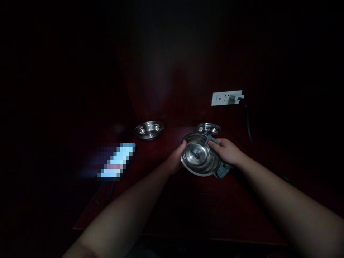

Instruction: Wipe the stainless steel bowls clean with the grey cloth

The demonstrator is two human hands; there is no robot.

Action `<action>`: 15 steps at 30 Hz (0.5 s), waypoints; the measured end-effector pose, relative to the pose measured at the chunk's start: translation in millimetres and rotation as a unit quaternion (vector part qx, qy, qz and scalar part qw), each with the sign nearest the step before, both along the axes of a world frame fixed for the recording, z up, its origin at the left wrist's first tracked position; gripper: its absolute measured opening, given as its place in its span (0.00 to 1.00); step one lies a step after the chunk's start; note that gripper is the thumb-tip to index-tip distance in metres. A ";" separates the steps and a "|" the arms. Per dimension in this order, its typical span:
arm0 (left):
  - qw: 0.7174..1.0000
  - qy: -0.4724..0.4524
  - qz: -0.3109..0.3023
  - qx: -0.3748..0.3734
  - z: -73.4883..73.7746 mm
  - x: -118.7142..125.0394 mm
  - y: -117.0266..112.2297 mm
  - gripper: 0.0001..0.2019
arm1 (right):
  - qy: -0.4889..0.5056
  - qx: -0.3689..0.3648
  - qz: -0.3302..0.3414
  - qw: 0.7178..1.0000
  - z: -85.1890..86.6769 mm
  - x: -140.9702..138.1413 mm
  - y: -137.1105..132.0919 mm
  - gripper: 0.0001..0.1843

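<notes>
A shiny steel bowl [198, 154] is held tilted toward me above a dark red table [166, 211]. My left hand [176, 159] grips the bowl's left rim, thumb on the edge. My right hand [227, 150] is closed on a grey cloth [221, 170] pressed against the bowl's right rim; the cloth hangs below the hand.
Two more steel bowls stand on the table, one at the back left [149, 129] and one just behind the held bowl [208, 128]. A lit phone screen [116, 161] lies to the left. A white wall socket with a plug and black cable [228, 97] sits at the back right. The room is very dark.
</notes>
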State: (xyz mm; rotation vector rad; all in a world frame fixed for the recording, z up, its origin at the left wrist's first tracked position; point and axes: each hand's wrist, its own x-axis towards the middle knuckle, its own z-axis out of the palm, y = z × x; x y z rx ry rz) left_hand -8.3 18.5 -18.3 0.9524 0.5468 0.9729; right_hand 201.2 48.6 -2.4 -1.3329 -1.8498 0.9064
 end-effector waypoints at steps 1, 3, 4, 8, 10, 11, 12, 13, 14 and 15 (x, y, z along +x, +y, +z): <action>1.000 -0.001 -0.001 0.002 -0.3 -0.1 0.2 0.31 | -0.001 0.000 0.000 1.000 0.1 0.0 0.0 0.23; 1.000 0.001 -0.002 0.005 -0.7 -0.3 0.5 0.31 | -0.006 0.001 0.001 1.000 0.6 0.0 -0.3 0.22; 1.000 0.003 -0.003 0.006 -0.8 -0.4 0.6 0.31 | -0.010 0.003 -0.001 1.000 0.8 0.1 -0.4 0.22; 1.000 -0.002 -0.013 0.013 -1.2 -0.2 0.6 0.31 | -0.019 0.005 -0.003 1.000 1.6 0.2 -1.1 0.22; 1.000 -0.006 -0.013 0.016 -1.4 -0.1 0.7 0.30 | -0.018 0.003 -0.002 1.000 1.9 0.1 -1.4 0.22; 1.000 -0.007 -0.013 0.016 -1.6 -0.1 0.7 0.31 | -0.017 0.002 -0.002 1.000 2.0 0.1 -1.5 0.22; 1.000 -0.006 -0.013 0.014 -1.7 0.0 0.8 0.31 | -0.015 0.001 -0.002 1.000 2.0 0.1 -1.5 0.22; 1.000 -0.006 -0.012 0.013 -1.7 0.1 0.9 0.31 | -0.015 0.001 -0.003 1.000 1.9 0.1 -1.3 0.22; 1.000 -0.005 -0.012 0.013 -1.6 0.2 0.9 0.31 | -0.014 0.002 -0.002 1.000 1.6 0.1 -1.1 0.22; 1.000 -0.004 -0.013 0.014 -1.5 0.4 0.9 0.31 | -0.015 0.003 -0.001 1.000 1.3 0.2 -0.8 0.22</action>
